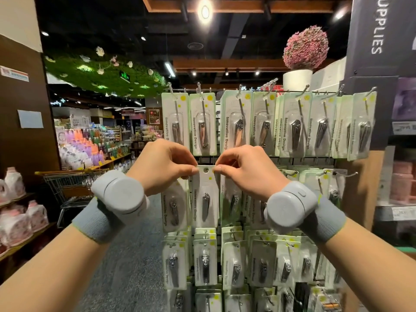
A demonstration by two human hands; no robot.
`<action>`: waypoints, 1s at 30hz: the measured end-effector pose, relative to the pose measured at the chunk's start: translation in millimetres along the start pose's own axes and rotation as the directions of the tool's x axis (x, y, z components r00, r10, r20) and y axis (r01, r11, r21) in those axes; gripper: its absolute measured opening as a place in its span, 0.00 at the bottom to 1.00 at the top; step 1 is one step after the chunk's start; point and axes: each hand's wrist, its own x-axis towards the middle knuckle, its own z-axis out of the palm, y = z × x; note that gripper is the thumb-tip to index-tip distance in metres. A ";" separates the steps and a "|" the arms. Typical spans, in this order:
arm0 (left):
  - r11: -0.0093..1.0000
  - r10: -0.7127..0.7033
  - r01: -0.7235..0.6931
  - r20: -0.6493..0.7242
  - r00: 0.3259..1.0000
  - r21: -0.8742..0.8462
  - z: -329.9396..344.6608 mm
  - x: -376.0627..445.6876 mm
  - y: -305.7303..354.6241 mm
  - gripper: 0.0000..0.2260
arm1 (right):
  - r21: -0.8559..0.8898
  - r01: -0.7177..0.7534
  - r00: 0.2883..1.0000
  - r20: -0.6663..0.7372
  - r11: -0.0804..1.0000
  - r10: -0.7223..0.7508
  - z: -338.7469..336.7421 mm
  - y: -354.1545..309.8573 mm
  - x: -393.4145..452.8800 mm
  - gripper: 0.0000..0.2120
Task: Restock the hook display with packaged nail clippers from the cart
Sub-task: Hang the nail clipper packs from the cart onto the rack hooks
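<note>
A packaged nail clipper (205, 197), a white and pale green card with a hang hole at its top, hangs upright in front of the second row of the hook display (267, 158). My left hand (162, 165) pinches the card's top left corner. My right hand (245, 170) pinches its top right corner. Both wrists carry grey bands with round grey devices. Whether the hole sits over a hook is hidden. Several rows of like packages hang on the display's wire hooks around it.
A wire shopping cart (74, 183) stands at the left behind my left wrist. Shelves of detergent bottles (15, 210) run along the left edge. A dark column (380, 64) and shelving bound the display at right. A potted pink flower ball (305, 48) stands above it.
</note>
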 end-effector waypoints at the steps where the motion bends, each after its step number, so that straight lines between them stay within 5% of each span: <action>1: 0.999 -0.003 0.003 0.007 1.000 0.036 0.9 1.3 -0.5 0.02 | -0.040 -0.002 1.000 0.005 0.999 0.002 1.7 0.4 0.7 0.07; 9: 0.874 0.016 -0.014 -0.001 1.000 0.486 22.5 15.0 -2.6 0.03 | -0.464 0.020 1.000 0.007 0.886 -0.020 20.3 -5.0 4.5 0.08; 15: 0.791 0.026 0.004 -0.039 0.999 0.612 35.4 22.0 -4.2 0.06 | -0.561 0.001 1.000 -0.022 0.828 -0.017 31.7 -3.1 6.1 0.06; 23: 0.859 0.266 -0.186 -0.106 0.958 0.477 22.3 -0.6 -2.0 0.05 | -0.304 0.056 0.984 -0.146 0.951 -0.104 17.1 3.3 -16.2 0.07; 30: 0.880 0.437 -0.378 -0.176 0.882 0.289 30.2 -29.2 12.4 0.07 | 0.071 -0.083 0.896 -0.432 0.994 0.106 -18.5 12.0 -69.1 0.04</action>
